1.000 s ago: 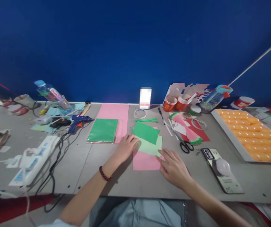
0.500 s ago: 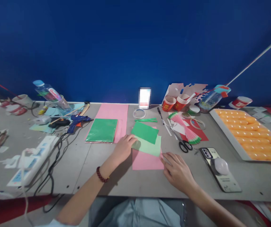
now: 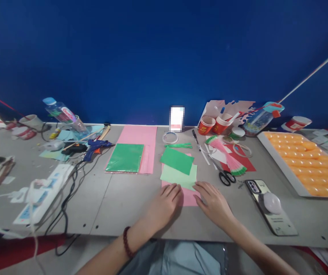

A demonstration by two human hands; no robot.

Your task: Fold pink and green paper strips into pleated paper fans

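Observation:
In front of me a dark green paper sheet [image 3: 177, 160], a light green sheet [image 3: 178, 177] and a pink sheet [image 3: 189, 198] overlap on the desk. My left hand [image 3: 165, 204] lies over the lower left part of the pink sheet, fingers stretched out, covering much of it. My right hand [image 3: 214, 200] has its fingers extended, thumb apart, with the fingertips at the right edges of the light green and pink sheets. Neither hand has anything gripped in it.
To the left are a packet of green paper [image 3: 125, 158], a blue glue gun [image 3: 95, 148] and a power strip [image 3: 43, 194]. On the right lie scissors [image 3: 226, 178], a phone [image 3: 271, 208] and a tray of orange balls [image 3: 267, 156]. Red paper cups [image 3: 206, 125] stand behind.
My left hand has left the left edge of the green sheets and come down and right, over the pink sheet. The right hand stays by the sheets' right edge.

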